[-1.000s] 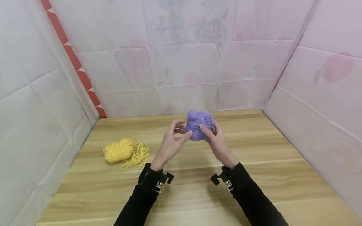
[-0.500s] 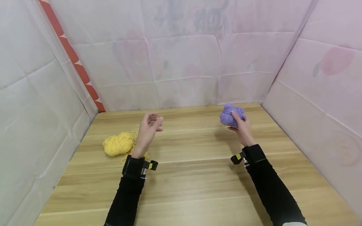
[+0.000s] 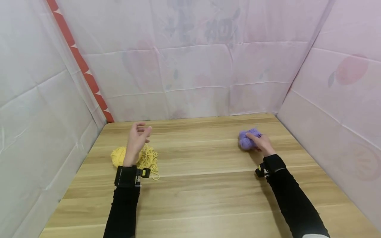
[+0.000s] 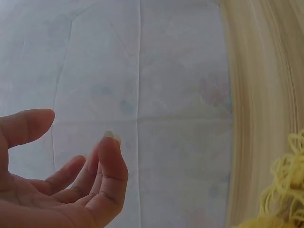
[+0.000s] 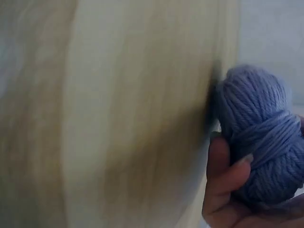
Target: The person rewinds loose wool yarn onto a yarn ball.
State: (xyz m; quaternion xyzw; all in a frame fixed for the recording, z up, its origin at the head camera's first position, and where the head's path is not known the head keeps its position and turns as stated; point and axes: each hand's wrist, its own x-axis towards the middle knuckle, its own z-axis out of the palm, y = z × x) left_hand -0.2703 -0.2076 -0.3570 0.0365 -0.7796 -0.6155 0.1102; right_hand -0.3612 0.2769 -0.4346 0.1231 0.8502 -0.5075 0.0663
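Well to the right of the yellow yarn (image 3: 117,156), and a little farther from me than it, my right hand (image 3: 262,144) grips the purple yarn (image 3: 244,141), thumb laid over it and fingers curled against its side. Whether the purple yarn touches the table (image 3: 193,201), I cannot tell. My left hand (image 3: 135,142) hangs over the yellow yarn, hiding part of it; the fingers are loosely bent, the thumb stands apart, and they hold nothing.

For this handling I judge a light grip best: soft yarn squashes, and a hard pinch could drag its wound strands askew. Low and level over the table, I should let go only once its weight is borne, without catching a strand. My left hand had best avoid the loose strands (image 3: 150,158) right beside the yellow yarn, which could snag.

Half a second ago the purple yarn was higher and slightly closer to the yellow yarn, while my left hand was farther right, covering more of the loose strands. A second ago both hands were at the purple yarn.
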